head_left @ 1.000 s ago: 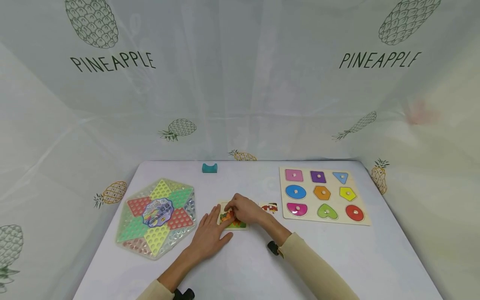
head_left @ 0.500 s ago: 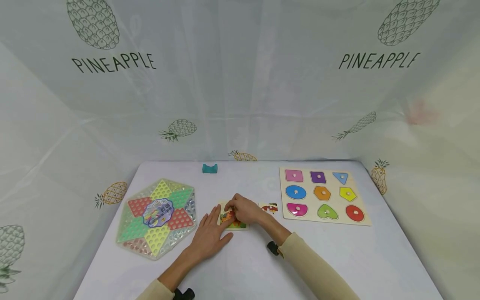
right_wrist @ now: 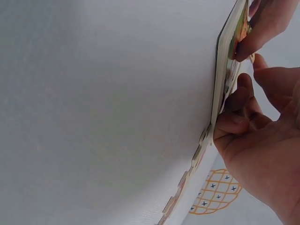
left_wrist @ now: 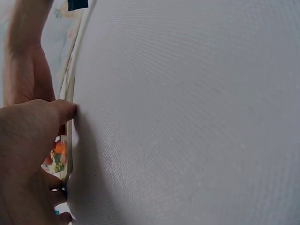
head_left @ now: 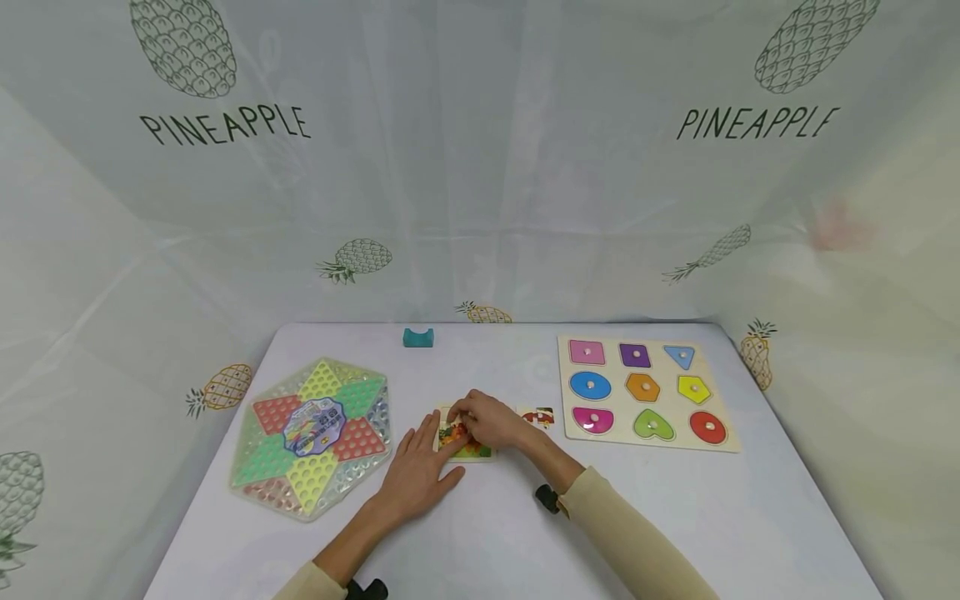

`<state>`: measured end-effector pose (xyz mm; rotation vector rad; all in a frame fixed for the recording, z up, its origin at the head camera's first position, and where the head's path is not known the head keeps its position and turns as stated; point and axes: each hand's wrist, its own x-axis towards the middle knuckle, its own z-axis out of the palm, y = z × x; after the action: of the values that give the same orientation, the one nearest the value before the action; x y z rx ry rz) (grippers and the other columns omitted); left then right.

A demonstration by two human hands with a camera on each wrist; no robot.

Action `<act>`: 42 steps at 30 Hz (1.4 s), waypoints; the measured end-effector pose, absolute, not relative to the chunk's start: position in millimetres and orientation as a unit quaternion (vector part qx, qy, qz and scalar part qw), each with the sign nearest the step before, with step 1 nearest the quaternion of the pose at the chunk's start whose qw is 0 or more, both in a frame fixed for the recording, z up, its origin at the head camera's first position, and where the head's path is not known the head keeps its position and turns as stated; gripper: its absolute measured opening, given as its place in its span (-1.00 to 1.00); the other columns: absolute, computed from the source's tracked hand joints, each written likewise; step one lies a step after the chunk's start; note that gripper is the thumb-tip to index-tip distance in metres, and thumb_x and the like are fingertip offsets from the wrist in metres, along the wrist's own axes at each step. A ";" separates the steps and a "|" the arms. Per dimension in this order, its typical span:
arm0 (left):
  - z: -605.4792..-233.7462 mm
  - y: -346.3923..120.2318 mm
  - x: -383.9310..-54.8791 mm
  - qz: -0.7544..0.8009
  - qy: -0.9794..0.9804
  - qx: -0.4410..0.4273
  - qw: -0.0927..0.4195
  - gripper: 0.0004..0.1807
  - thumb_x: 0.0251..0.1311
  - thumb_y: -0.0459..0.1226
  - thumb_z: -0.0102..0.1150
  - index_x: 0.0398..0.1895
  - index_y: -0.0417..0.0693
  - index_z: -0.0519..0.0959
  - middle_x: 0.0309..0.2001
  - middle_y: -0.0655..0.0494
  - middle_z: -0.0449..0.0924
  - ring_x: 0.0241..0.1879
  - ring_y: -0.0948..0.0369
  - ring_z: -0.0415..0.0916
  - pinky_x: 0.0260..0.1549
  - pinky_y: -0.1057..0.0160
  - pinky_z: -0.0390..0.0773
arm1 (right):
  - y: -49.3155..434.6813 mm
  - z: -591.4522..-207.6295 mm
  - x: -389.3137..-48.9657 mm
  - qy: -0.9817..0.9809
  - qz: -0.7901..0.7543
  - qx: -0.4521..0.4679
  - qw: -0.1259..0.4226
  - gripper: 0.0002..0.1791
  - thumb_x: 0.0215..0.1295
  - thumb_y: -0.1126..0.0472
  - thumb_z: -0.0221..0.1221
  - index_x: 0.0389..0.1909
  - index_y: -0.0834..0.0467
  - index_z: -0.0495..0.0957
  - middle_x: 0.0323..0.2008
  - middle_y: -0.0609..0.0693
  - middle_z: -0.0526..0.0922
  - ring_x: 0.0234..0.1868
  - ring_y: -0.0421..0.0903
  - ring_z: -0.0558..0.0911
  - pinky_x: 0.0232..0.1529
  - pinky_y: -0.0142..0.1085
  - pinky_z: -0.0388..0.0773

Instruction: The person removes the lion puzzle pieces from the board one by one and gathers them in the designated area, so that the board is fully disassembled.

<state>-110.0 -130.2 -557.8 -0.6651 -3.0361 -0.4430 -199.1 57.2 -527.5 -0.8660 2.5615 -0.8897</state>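
A small picture jigsaw puzzle (head_left: 480, 452) in a thin tray lies mid-table. My left hand (head_left: 417, 477) rests on its left side, fingers straight and thumb spread toward the near edge. From the right, my right hand (head_left: 489, 419) bends over the puzzle, its fingertips on the picture. The right wrist view shows its fingers curled, with a sliver of a yellowish puzzle piece (right_wrist: 253, 58) at the fingertips; the hand hides most of that piece. Several joined puzzle pieces (head_left: 537, 417) with a red vehicle picture lie just right of the tray.
A hexagonal Chinese checkers board (head_left: 315, 425) lies at left. On the right is a wooden shape board (head_left: 622, 433) with coloured knobbed shapes. A small teal block (head_left: 418, 338) sits near the table's back edge, against a pineapple-print curtain (head_left: 480, 183).
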 end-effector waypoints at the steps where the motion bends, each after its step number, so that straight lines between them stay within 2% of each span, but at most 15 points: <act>1: -558.0 -130.3 -110.0 -0.141 -0.967 -0.212 0.000 -0.45 0.39 0.10 0.08 0.41 0.27 0.46 0.54 -0.30 0.05 0.54 -0.17 0.01 0.37 -0.27 0.15 | 57.5 -527.7 -199.3 0.888 -0.314 -0.301 0.148 -0.73 0.51 0.30 0.01 -0.06 0.05 0.69 -0.14 -0.07 0.54 -0.28 -0.23 0.46 -0.15 -0.33 0.47; 14: -557.3 -132.0 -107.6 -0.127 -0.967 -0.222 0.009 -0.47 0.43 0.10 0.02 0.42 0.31 0.44 0.54 -0.31 0.03 0.53 -0.17 0.04 0.37 -0.26 0.15 | 58.2 -528.1 -198.9 0.880 -0.339 -0.293 0.159 -0.79 0.46 0.28 0.09 -0.06 0.06 0.68 -0.21 -0.12 0.54 -0.32 -0.24 0.48 -0.24 -0.35 0.48; 23: -557.3 -133.3 -106.1 -0.126 -0.966 -0.225 0.007 -0.50 0.44 0.08 0.01 0.38 0.27 0.49 0.54 -0.32 0.02 0.53 -0.18 0.03 0.38 -0.27 0.14 | 58.7 -527.3 -197.5 0.861 -0.378 -0.295 0.169 -0.79 0.40 0.32 0.12 -0.05 0.13 0.66 -0.30 -0.11 0.60 -0.47 -0.26 0.53 -0.38 -0.38 0.53; 35: -559.9 -133.5 -106.7 -0.124 -0.967 -0.222 0.003 -0.51 0.44 0.10 0.00 0.36 0.28 0.51 0.55 -0.30 0.00 0.54 -0.16 0.01 0.40 -0.26 0.11 | 57.0 -526.7 -194.5 0.864 -0.382 -0.275 0.181 -0.93 0.37 0.20 0.24 -0.17 0.01 0.62 -0.36 -0.21 0.60 -0.47 -0.28 0.48 -0.44 -0.41 0.43; 42: -560.8 -133.9 -107.0 -0.131 -0.966 -0.224 0.005 -0.50 0.44 0.10 0.01 0.39 0.31 0.48 0.56 -0.30 -0.02 0.54 -0.16 0.01 0.39 -0.26 0.12 | 62.0 -526.0 -196.1 0.862 -0.400 -0.262 0.168 -0.95 0.38 0.17 0.25 -0.19 0.01 0.61 -0.35 -0.19 0.62 -0.48 -0.26 0.52 -0.44 -0.39 0.50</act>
<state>-107.0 -133.9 -560.8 -0.6999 -3.0242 -0.4099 -196.1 62.0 -526.0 -0.7457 2.4515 -1.1383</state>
